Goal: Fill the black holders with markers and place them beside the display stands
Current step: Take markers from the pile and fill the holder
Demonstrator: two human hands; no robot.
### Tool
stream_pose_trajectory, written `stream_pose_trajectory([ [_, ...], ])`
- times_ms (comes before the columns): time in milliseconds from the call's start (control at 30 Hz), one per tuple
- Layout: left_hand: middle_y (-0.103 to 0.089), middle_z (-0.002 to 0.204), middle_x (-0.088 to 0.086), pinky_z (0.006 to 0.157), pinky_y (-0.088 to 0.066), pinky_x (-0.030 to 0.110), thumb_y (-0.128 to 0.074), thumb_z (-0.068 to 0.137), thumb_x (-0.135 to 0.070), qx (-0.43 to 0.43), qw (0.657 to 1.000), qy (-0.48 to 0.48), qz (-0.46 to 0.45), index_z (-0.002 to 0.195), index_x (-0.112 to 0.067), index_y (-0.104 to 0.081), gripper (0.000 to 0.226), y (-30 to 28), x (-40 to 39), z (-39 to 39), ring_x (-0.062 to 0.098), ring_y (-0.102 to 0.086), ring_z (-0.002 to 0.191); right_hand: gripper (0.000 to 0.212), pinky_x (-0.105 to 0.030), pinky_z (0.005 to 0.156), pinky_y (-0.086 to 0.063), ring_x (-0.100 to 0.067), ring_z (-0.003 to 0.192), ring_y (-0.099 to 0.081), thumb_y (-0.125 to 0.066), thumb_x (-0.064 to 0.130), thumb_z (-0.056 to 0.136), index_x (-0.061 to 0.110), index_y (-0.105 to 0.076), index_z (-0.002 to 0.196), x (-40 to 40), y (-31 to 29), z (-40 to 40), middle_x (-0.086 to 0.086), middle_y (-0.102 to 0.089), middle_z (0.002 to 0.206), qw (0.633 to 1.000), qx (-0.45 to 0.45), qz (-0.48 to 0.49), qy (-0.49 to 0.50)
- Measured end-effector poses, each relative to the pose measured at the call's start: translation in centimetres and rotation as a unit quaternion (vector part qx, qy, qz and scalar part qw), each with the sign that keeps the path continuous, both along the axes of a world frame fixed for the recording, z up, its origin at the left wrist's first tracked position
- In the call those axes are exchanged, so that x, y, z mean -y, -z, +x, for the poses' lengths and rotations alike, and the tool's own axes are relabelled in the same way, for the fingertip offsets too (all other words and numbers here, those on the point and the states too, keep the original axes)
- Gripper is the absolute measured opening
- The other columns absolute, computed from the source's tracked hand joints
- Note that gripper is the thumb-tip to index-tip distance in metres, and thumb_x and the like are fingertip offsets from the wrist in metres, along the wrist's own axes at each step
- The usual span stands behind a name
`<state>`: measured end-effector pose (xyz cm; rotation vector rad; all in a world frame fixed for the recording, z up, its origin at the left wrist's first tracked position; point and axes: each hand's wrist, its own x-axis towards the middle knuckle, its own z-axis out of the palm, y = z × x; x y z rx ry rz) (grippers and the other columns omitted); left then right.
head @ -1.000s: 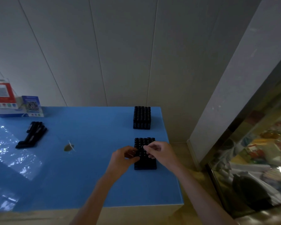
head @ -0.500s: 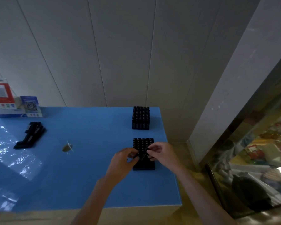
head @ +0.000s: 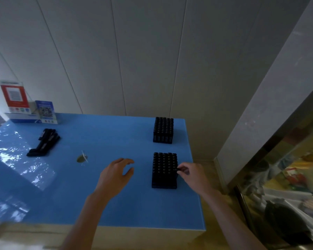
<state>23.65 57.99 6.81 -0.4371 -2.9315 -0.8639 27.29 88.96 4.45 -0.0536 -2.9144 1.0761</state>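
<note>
Right grip (head: pixel 187 173) pinches the near holder's (head: pixel 163 170) right edge (left hand (head: pixel 116 175) hovers open beside it).

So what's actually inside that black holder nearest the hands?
The near black holder shows rows of round black marker ends across its top. The marker bodies are hidden inside; the right hand covers its right edge.

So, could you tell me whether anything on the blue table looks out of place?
A pile of loose markers lies on its side at the table's left, outside both holders; a small brownish, unidentifiable object sits mid-table.
</note>
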Motion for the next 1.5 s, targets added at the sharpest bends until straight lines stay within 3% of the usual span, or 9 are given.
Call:
stream_pose_trajectory([
  [300, -0.065, 0.113, -0.016, 0.079, -0.051, 0.027, -0.061, 0.094, -0.037, 0.02, 0.999, -0.025, 0.005, 0.118, -0.035, -0.066, 0.024, 0.0, 0.9, 0.4, 0.007, -0.063, 0.101, 0.015, -0.008, 0.072, -0.05, 0.003, 0.078, -0.064, -0.072, 0.017, 0.089, 0.018, -0.073, 0.104, 0.4, 1.8, -0.1, 0.008, -0.074, 0.092, 1.0, 0.014, 0.013, -0.011],
  [533, -0.066, 0.112, -0.017, 0.078, -0.049, 0.025, -0.062, 0.093, -0.038, 0.024, 0.999, -0.027, -0.003, 0.117, -0.037, -0.066, 0.024, -1.0, 0.3, 0.5, 0.004, -0.063, 0.097, 0.009, -0.026, 0.076, -0.058, -0.001, 0.079, -0.065, -0.072, 0.016, 0.089, 0.018, -0.071, 0.098, 0.5, 1.9, 0.0, 0.008, -0.072, 0.088, 1.0, 0.001, 0.025, -0.014],
  [800, -0.066, 0.114, -0.016, 0.078, -0.051, 0.028, -0.062, 0.094, -0.035, 0.023, 0.998, -0.064, -0.017, 0.117, -0.036, -0.065, 0.024, -3.0, 0.0, 1.9, 0.007, -0.064, 0.099, 0.012, -0.026, 0.071, -0.056, 0.0, 0.077, -0.061, -0.059, 0.033, 0.096, 0.026, -0.068, 0.098, 1.0, -1.8, 0.0, 0.015, -0.066, 0.086, 0.995, -0.032, 0.083, -0.037],
  [1167, -0.066, 0.122, -0.013, 0.079, -0.049, 0.029, -0.062, 0.094, -0.036, -0.022, 0.985, -0.172, -0.025, 0.118, -0.035, -0.067, 0.025, -7.0, 4.2, 5.8, 0.012, -0.064, 0.107, 0.029, -0.022, 0.088, -0.044, -0.01, 0.106, -0.058, -0.053, 0.04, 0.099, 0.022, -0.063, 0.119, 9.1, -6.7, -1.8, 0.008, -0.063, 0.119, 0.981, -0.107, 0.062, -0.148],
  [1500, -0.067, 0.118, -0.013, 0.087, -0.053, 0.038, -0.061, 0.093, -0.037, 0.002, 0.972, -0.235, -0.025, 0.118, -0.037, -0.066, 0.026, -6.6, 15.1, 8.9, 0.017, -0.064, 0.11, 0.028, -0.028, 0.09, -0.048, -0.013, 0.11, -0.057, -0.051, 0.039, 0.099, 0.024, -0.061, 0.12, 19.6, -6.7, -1.5, 0.008, -0.061, 0.12, 0.97, -0.099, 0.084, -0.206],
])
